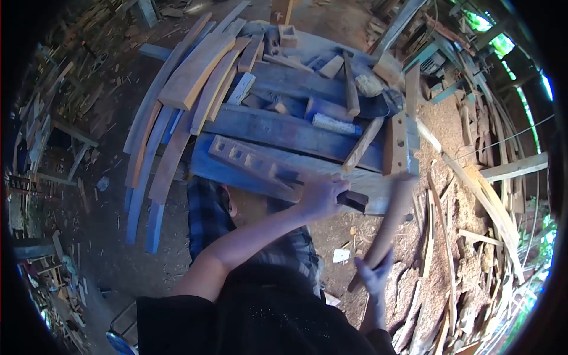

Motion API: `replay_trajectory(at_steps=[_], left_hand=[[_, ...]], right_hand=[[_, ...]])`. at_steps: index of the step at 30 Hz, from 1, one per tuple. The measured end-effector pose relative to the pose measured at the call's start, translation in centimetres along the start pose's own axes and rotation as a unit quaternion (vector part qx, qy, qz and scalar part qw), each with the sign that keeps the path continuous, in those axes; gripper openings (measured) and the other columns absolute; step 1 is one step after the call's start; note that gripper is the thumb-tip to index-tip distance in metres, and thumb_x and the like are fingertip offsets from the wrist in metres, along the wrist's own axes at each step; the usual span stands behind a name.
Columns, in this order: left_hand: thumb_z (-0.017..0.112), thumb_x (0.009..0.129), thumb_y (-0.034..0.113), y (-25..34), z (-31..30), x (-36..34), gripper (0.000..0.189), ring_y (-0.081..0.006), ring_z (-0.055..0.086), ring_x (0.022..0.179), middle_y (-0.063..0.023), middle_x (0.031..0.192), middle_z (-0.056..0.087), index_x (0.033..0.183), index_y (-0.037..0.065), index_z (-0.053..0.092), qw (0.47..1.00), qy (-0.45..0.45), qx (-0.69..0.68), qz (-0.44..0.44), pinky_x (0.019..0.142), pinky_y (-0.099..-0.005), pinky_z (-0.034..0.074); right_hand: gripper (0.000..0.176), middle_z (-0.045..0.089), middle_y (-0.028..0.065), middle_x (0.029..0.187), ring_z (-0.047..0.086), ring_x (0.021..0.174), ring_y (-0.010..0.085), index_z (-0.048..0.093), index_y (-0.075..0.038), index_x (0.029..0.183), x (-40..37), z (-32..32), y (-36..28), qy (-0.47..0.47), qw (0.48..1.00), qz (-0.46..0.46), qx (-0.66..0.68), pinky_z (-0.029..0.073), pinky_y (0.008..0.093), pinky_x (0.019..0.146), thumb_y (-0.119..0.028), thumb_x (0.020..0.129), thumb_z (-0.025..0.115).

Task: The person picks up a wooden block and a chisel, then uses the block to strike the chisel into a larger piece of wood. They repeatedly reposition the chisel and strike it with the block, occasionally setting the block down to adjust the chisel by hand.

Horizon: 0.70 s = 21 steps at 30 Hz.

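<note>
My left hand (319,198) is wrapped around a chisel (355,201), whose dark end sticks out to the right of my fist. The chisel's other end points left toward a wooden block (236,155) with several square holes cut in its face. This block lies along the near edge of the workbench (272,127). In my right hand (376,275) is a wooden club (387,228), gripped low and held up on the right. Its upper part is blurred by motion and stands close to the chisel's dark end. The chisel's tip is hard to make out.
Long boards (198,71) are stacked at the bench's left side. A second block with round holes (396,142) stands at the right end. A hammer (350,83) and offcuts lie on the bench. Shavings and wood strips (438,236) cover the ground at right.
</note>
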<state>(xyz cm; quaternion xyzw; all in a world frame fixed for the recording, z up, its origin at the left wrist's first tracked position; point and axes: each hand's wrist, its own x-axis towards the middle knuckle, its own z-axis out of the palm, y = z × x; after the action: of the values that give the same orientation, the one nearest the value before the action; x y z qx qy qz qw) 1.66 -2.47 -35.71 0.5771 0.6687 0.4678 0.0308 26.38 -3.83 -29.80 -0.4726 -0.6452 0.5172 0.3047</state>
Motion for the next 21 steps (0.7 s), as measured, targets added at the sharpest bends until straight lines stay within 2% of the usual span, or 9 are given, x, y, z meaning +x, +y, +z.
replay_trajectory(at_steps=[2, 4, 10, 12, 14, 16, 18, 20, 21], left_hand=[[0.072, 0.063, 0.013, 1.0, -0.6, -0.2, 0.024, -0.0266, 0.061, 0.069, -0.0027, 0.076, 0.056, 0.081, 0.016, 0.057, 1.000, 0.005, 0.002, 0.013, 0.059, -0.0407, 0.047], [0.073, 0.061, 0.014, 1.7, -1.1, 0.3, 0.026, -0.0263, 0.061, 0.069, -0.0023, 0.076, 0.055, 0.082, 0.015, 0.056, 0.999, 0.005, -0.024, 0.022, 0.059, -0.0401, 0.048], [0.074, 0.060, 0.013, 1.8, -1.1, 0.5, 0.028, -0.0266, 0.061, 0.067, -0.0032, 0.075, 0.055, 0.080, 0.014, 0.054, 0.997, 0.017, -0.067, -0.014, 0.057, -0.0398, 0.047], [0.074, 0.061, 0.013, 1.8, -1.0, 0.5, 0.027, -0.0267, 0.061, 0.066, -0.0033, 0.074, 0.055, 0.079, 0.014, 0.054, 0.998, 0.023, -0.054, -0.007, 0.056, -0.0396, 0.047], [0.074, 0.062, 0.013, 1.9, -0.9, 0.7, 0.026, -0.0269, 0.061, 0.065, -0.0033, 0.073, 0.055, 0.078, 0.014, 0.054, 0.999, 0.028, -0.046, 0.000, 0.055, -0.0394, 0.047], [0.074, 0.064, 0.012, 1.8, -0.9, 0.9, 0.024, -0.0277, 0.061, 0.063, -0.0039, 0.071, 0.055, 0.077, 0.013, 0.054, 0.996, 0.044, -0.071, -0.014, 0.054, -0.0384, 0.046], [0.073, 0.063, 0.012, 1.6, -1.5, 1.5, 0.025, -0.0278, 0.061, 0.066, -0.0043, 0.072, 0.055, 0.080, 0.012, 0.054, 0.994, 0.046, -0.093, -0.039, 0.057, -0.0395, 0.046], [0.073, 0.063, 0.012, 1.5, -1.9, 1.5, 0.027, -0.0280, 0.062, 0.069, -0.0047, 0.074, 0.056, 0.082, 0.012, 0.055, 0.990, 0.046, -0.115, -0.064, 0.059, -0.0406, 0.046], [0.073, 0.063, 0.012, 1.4, -1.9, 1.6, 0.027, -0.0287, 0.061, 0.069, -0.0053, 0.073, 0.056, 0.083, 0.012, 0.055, 0.991, 0.045, -0.111, -0.063, 0.059, -0.0405, 0.046]], right_hand=[[0.070, 0.051, 0.0021, 0.081, 0.052, 0.068, 0.0109, 0.041, -0.003, 0.117, 0.1, -1.1, -0.6, 0.041, 0.998, -0.020, 0.048, 0.045, 0.0253, 0.061, -0.018, 0.063, 0.083], [0.067, 0.052, 0.0041, 0.072, 0.053, 0.054, 0.0116, 0.039, -0.001, 0.119, 0.9, -1.7, -0.6, 0.053, 0.993, -0.093, 0.044, 0.047, 0.0227, 0.048, -0.017, 0.067, 0.078], [0.068, 0.051, 0.0028, 0.074, 0.051, 0.057, 0.0102, 0.041, 0.001, 0.121, 1.6, -2.5, 0.4, 0.035, 0.985, -0.158, -0.066, 0.042, 0.0219, 0.049, -0.022, 0.067, 0.077], [0.069, 0.051, 0.0029, 0.071, 0.049, 0.054, 0.0095, 0.041, 0.003, 0.119, 1.7, -2.3, -2.0, 0.054, 0.982, -0.173, -0.044, 0.040, 0.0213, 0.048, -0.024, 0.067, 0.078], [0.070, 0.050, 0.0054, 0.062, 0.050, 0.048, 0.0122, 0.040, 0.006, 0.120, 1.4, -2.1, -4.5, 0.054, 0.978, -0.195, 0.050, 0.045, 0.0223, 0.049, -0.027, 0.070, 0.076], [0.074, 0.055, 0.0076, 0.068, 0.054, 0.052, 0.0138, 0.036, 0.005, 0.126, 1.3, -1.8, -4.7, 0.048, 0.963, -0.233, 0.127, 0.050, 0.0230, 0.053, -0.026, 0.072, 0.076], [0.080, 0.055, 0.0078, 0.080, 0.055, 0.071, 0.0133, 0.034, -0.001, 0.127, 0.8, -1.0, -0.9, 0.057, 0.990, -0.132, 0.017, 0.048, 0.0299, 0.064, -0.026, 0.066, 0.080], [0.078, 0.053, 0.0071, 0.084, 0.052, 0.075, 0.0145, 0.036, -0.001, 0.123, 2.1, 1.4, -1.9, -0.082, 0.978, -0.033, -0.189, 0.047, 0.0328, 0.071, -0.023, 0.063, 0.081], [0.076, 0.053, 0.0070, 0.085, 0.053, 0.075, 0.0142, 0.037, -0.001, 0.122, 1.8, 1.3, -2.6, -0.068, 0.989, -0.004, -0.128, 0.048, 0.0321, 0.069, -0.022, 0.063, 0.080]])
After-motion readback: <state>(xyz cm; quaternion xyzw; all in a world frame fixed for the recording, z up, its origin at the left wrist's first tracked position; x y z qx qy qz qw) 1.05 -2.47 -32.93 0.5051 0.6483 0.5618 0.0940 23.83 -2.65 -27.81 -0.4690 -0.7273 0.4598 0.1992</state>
